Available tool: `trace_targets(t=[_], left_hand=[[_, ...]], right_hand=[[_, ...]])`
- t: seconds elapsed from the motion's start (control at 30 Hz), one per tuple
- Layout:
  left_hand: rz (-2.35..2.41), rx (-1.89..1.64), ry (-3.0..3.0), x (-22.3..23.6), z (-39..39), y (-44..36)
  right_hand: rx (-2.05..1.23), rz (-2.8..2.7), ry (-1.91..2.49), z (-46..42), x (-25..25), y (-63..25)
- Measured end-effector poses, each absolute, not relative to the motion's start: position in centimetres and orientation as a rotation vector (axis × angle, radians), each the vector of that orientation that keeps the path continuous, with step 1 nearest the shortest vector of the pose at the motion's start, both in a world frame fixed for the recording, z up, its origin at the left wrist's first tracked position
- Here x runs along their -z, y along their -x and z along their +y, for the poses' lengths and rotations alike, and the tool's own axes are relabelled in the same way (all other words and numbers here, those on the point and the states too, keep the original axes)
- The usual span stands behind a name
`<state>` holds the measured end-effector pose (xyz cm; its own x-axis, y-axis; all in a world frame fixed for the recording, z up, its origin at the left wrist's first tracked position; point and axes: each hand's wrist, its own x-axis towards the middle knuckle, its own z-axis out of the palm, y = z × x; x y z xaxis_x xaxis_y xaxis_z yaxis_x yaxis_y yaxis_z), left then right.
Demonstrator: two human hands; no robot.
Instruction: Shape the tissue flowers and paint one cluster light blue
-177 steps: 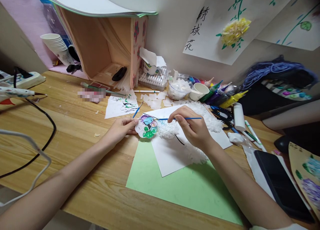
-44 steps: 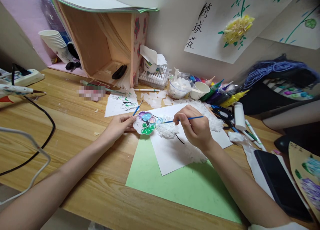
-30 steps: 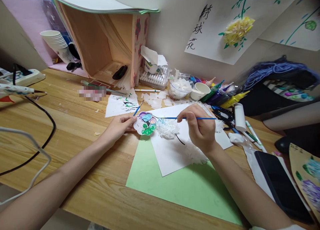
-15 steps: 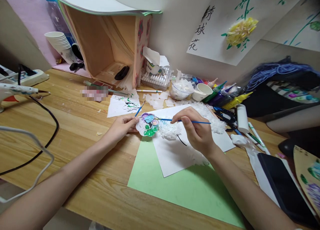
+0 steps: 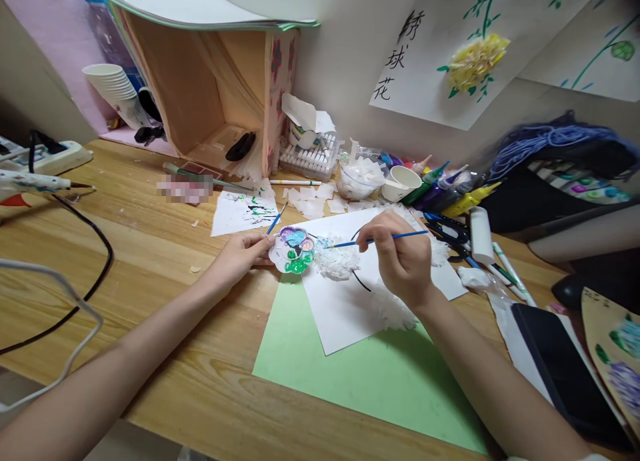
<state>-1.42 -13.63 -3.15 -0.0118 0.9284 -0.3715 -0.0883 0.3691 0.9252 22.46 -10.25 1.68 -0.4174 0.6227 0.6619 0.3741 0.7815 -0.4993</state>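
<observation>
My left hand [image 5: 247,249] grips the edge of a flower-shaped paint palette [image 5: 299,266] with purple, light blue, black and green paint in its wells. Between the fingers of my right hand [image 5: 397,251] is a thin blue paintbrush [image 5: 407,235], its tip pointing left at the upper edge of a white paper-petal flower [image 5: 339,261]. Light blue colour shows on the petals near the tip. The flower sits on white paper [image 5: 333,327] with black stem lines, partly covered by the palette and my right hand. Under that paper lies a green sheet [image 5: 360,397].
A second blue brush [image 5: 277,219] rests by a paint-stained scrap [image 5: 240,213]. Behind stand a bowl of paper bits [image 5: 361,179], a paper cup [image 5: 401,183] and paint bottles [image 5: 470,199]. Scissors [image 5: 445,231] and a black phone [image 5: 560,367] lie right; a glue gun [image 5: 33,181] and cables left.
The brush tip has gone back and forth between the palette's right edge and the flower; now it is at the flower again. More light blue shows on the petals. The left hand keeps the palette.
</observation>
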Motion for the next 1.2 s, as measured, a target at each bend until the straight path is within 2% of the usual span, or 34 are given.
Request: trace_targets(t=[0.2,1.2], left_hand=[[1.339,-0.985,-0.853,3.06,-13.65,1.41],[1.362,-0.972,-0.879,2.89,-13.63,1.39]], right_hand=[[-0.267,-2.184,0.691,-10.11,-1.06,-22.05],[-0.292,-2.177,0.72,-10.04,-1.04,-22.14]])
